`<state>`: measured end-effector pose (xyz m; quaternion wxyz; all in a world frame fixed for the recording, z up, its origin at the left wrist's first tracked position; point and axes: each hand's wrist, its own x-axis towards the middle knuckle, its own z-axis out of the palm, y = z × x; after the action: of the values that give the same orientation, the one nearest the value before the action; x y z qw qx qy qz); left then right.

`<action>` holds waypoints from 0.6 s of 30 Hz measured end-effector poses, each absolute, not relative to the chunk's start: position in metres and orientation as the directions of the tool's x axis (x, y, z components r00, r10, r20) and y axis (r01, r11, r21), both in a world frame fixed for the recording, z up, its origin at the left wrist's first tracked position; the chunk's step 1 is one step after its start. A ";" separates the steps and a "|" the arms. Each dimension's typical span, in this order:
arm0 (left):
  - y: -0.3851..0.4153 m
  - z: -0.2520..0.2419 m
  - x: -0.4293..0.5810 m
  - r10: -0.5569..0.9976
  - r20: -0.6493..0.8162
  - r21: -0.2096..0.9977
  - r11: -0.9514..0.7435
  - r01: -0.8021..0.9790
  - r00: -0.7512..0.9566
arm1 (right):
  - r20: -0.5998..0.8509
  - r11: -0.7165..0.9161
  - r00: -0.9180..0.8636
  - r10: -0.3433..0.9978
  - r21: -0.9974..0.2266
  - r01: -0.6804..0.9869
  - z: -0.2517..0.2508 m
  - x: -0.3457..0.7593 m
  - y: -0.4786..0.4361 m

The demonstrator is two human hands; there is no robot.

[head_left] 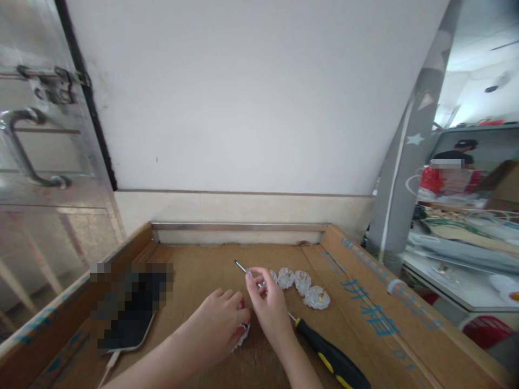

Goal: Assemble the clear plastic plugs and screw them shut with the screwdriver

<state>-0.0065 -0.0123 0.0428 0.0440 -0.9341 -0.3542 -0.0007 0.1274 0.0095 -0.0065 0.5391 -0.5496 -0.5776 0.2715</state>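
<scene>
My left hand [221, 324] is closed around a clear plastic disc [242, 336], and only the disc's lower edge shows beneath the fingers. Beside it on the right, my right hand [265, 297] pinches a thin metal rod [240, 266] with a dark tip, which points up and to the left. Several clear round plastic pieces with brass-coloured parts lie just beyond and right of my right hand, the nearest one [317, 297] at the end of the row. A black and yellow screwdriver [330, 351] rests on the cardboard to the right of my right wrist.
The cardboard tray [194, 256] has raised sides. A phone [135, 313] with a white cable lies at its left. A metal door with a handle [24, 151] stands far left, a grey post [399, 162] right. Beyond the post are a cluttered table and a person [456, 159].
</scene>
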 end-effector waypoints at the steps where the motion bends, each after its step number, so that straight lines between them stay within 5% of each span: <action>1: -0.012 0.043 -0.007 0.660 0.029 -0.074 -0.748 0.660 0.751 | 0.325 0.249 0.185 0.927 -0.905 0.344 -0.007 0.128 0.010; 8: -0.007 0.037 -0.011 0.692 0.027 0.096 -0.720 0.687 0.722 | 0.333 0.256 0.175 0.927 -0.900 0.353 -0.007 0.129 0.010; 18: 0.012 0.019 -0.017 0.731 0.128 0.506 -0.629 0.590 0.670 | 0.319 0.252 0.161 0.934 -0.907 0.336 -0.004 0.130 0.006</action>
<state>-0.0171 0.0125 0.0185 -0.2167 -0.8877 -0.3722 -0.1631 0.1301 0.0063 -0.0036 0.5340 -0.5436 -0.5840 0.2799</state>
